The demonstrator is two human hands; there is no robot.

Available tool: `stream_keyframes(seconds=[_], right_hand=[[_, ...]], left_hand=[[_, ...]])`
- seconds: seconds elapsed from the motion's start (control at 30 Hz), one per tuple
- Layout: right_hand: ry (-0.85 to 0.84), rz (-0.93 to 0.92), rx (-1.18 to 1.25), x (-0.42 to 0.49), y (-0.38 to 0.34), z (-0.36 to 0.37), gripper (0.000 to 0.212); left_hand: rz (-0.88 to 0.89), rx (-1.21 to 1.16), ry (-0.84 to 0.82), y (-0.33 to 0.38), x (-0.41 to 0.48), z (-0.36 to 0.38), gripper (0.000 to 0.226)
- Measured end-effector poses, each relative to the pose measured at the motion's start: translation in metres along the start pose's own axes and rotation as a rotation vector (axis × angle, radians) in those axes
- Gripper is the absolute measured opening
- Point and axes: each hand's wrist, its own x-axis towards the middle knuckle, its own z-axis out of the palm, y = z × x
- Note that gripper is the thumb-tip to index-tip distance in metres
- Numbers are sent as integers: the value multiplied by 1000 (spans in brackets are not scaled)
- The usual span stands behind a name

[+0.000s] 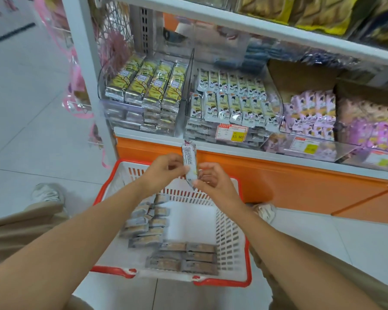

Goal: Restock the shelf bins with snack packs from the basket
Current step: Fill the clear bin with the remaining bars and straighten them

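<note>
A white basket with a red rim (233, 240) stands on the floor below the shelf, with several grey-brown snack packs (182, 256) lying flat in it. Above the basket both hands hold one upright silver snack pack (188, 156). My left hand (164, 170) pinches its left side, and my right hand (211, 179) grips its lower end. On the shelf, a clear left bin (112, 108) holds yellow-green packs (148, 83). The bin to its right (272, 86) holds small white packs (231, 101).
Purple snack packs (311, 113) fill a bin further right. A yellow price tag (232, 133) hangs on the middle bin's front. An orange panel (278, 175) runs under the shelf. Pink packaged goods (74, 63) hang at the shelf's left end. My shoes (46, 193) flank the basket.
</note>
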Motion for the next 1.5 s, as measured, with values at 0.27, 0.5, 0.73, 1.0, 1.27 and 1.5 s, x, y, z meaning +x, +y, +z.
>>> stream_keyframes(seconds=[0.27,0.5,0.73,1.0,1.27,1.5], right_hand=[[244,-289,-108,12,-58,-13,30],[398,-357,-444,74,-125,-27,23],[414,-268,-837,124,-132,-11,19],[406,-271,-908,134,-120,-5,27],[377,-453,-729,112,-111,-12,22],[174,-535,-616,52,-50,1,11]], left_hand=[[291,627,380,21,10,-20,42],[314,1078,437,21,28,-46,79],[387,1159,466,6,36,-50,84],[415,1161,463,3,37,-50,80],[461,1152,470,10,28,-47,70],[426,1212,372,-21,18,-28,57]])
